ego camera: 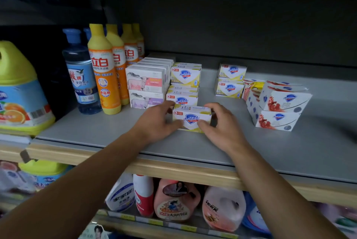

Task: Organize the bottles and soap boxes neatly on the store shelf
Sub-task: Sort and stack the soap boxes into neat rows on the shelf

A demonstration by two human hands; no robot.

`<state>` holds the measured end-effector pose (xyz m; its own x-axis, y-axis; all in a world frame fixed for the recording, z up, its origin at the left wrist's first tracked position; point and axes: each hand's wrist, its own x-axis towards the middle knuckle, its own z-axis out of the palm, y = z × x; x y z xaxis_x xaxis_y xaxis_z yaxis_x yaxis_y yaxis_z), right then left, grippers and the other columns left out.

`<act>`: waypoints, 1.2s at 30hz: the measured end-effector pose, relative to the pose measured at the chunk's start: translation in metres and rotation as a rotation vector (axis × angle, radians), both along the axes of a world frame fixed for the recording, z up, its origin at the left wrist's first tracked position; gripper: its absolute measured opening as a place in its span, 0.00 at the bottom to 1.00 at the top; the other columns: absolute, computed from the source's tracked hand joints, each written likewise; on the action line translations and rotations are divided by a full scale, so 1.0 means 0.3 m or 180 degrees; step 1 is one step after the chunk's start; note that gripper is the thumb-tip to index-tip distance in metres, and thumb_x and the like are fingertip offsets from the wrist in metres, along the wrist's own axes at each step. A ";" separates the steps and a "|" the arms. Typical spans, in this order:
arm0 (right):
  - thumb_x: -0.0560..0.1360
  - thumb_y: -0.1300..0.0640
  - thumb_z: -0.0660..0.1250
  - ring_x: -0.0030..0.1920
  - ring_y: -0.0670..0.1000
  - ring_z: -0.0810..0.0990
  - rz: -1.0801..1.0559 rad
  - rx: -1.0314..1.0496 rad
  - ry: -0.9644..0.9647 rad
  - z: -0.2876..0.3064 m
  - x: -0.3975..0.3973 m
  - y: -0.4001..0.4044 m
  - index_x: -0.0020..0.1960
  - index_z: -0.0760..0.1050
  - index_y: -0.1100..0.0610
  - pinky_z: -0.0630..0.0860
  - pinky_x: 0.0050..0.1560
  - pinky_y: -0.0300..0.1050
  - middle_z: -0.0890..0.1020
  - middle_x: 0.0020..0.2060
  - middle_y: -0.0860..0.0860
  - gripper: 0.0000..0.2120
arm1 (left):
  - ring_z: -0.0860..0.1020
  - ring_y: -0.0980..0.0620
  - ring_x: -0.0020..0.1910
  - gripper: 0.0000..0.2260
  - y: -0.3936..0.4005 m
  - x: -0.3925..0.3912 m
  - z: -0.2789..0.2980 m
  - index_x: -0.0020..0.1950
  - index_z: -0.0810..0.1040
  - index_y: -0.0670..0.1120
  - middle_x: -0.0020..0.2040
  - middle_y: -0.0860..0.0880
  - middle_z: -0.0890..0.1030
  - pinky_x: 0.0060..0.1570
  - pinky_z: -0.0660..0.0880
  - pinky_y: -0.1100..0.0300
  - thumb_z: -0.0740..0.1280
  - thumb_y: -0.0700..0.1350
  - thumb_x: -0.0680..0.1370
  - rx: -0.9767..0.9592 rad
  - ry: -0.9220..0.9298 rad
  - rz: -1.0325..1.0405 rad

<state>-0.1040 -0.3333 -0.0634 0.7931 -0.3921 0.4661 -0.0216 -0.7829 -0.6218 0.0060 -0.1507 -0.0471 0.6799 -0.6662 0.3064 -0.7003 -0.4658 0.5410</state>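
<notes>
A yellow-and-white Safeguard soap box [191,118] stands on the grey shelf [108,130] near its front. My left hand [158,120] grips its left end and my right hand [220,124] grips its right end, thumbs on the front face. Behind it rise a stack of the same yellow soap boxes [184,84] and, to the left, goat-milk soap boxes [146,84]. Two more yellow boxes [230,81] stand stacked apart at the right. Red-and-white Safeguard boxes [278,105] lie askew at the far right. Orange dish-soap bottles [104,72] and a blue bottle [81,72] stand at the left.
A big yellow jug [21,91] stands on the neighbouring shelf at far left. Below the wooden shelf edge [173,169], detergent bottles [173,200] fill the lower shelf. Bare grey shelf surface lies in front of the boxes and between the two yellow stacks.
</notes>
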 end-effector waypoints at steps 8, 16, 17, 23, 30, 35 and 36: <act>0.74 0.46 0.70 0.63 0.53 0.71 0.0140 -0.1124 0.0562 0.078 0.041 0.028 0.68 0.72 0.52 0.66 0.62 0.44 0.76 0.63 0.49 0.25 | 0.77 0.45 0.58 0.29 0.112 0.058 -0.029 0.56 0.81 0.44 0.56 0.45 0.82 0.56 0.74 0.52 0.54 0.65 0.74 0.0905 -0.0700 0.0265; 0.72 0.51 0.73 0.60 0.54 0.73 -0.0026 -0.1305 -0.0167 0.229 0.156 -0.016 0.64 0.77 0.55 0.66 0.59 0.42 0.77 0.57 0.51 0.22 | 0.75 0.44 0.56 0.25 0.108 0.085 -0.047 0.57 0.79 0.50 0.57 0.49 0.79 0.55 0.73 0.53 0.55 0.63 0.72 0.0888 -0.0696 0.0443; 0.72 0.51 0.73 0.59 0.55 0.72 -0.0084 -0.1357 -0.0192 0.244 0.189 -0.026 0.64 0.77 0.55 0.67 0.61 0.44 0.77 0.57 0.52 0.22 | 0.74 0.45 0.57 0.23 0.106 0.090 -0.050 0.58 0.78 0.51 0.57 0.49 0.79 0.56 0.72 0.54 0.57 0.63 0.73 0.0890 -0.0692 0.0451; 0.74 0.48 0.71 0.61 0.56 0.68 -0.0429 -0.1699 -0.0065 0.249 0.385 -0.084 0.67 0.75 0.54 0.67 0.63 0.48 0.73 0.62 0.51 0.23 | 0.70 0.45 0.61 0.21 0.096 0.114 -0.069 0.64 0.75 0.53 0.61 0.51 0.75 0.60 0.67 0.53 0.61 0.61 0.75 0.0851 -0.0661 0.0421; 0.79 0.49 0.65 0.66 0.58 0.71 -0.0496 -0.1783 0.0184 0.210 0.490 -0.122 0.72 0.70 0.52 0.70 0.65 0.52 0.74 0.68 0.53 0.22 | 0.68 0.46 0.63 0.21 0.089 0.129 -0.086 0.64 0.74 0.54 0.62 0.52 0.73 0.61 0.65 0.52 0.60 0.61 0.75 0.0829 -0.0635 0.0406; 0.79 0.50 0.65 0.64 0.59 0.73 -0.0562 -0.1830 0.0290 0.229 0.539 -0.138 0.72 0.70 0.53 0.72 0.63 0.54 0.75 0.67 0.54 0.23 | 0.68 0.47 0.62 0.24 0.088 0.127 -0.088 0.62 0.74 0.54 0.61 0.52 0.74 0.60 0.65 0.52 0.55 0.64 0.72 0.0834 -0.0632 0.0425; 0.79 0.50 0.65 0.64 0.59 0.73 -0.0589 -0.1800 0.0308 0.229 0.550 -0.142 0.72 0.70 0.53 0.72 0.63 0.54 0.75 0.67 0.54 0.23 | 0.68 0.47 0.62 0.26 0.089 0.126 -0.089 0.62 0.74 0.54 0.60 0.52 0.74 0.60 0.65 0.51 0.53 0.64 0.71 0.0831 -0.0631 0.0430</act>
<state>0.0609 -0.3758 0.0054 0.7846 -0.2400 0.5717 -0.2247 -0.9694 -0.0986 0.0439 -0.1241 -0.0738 0.7117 -0.6476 0.2723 -0.7023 -0.6661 0.2512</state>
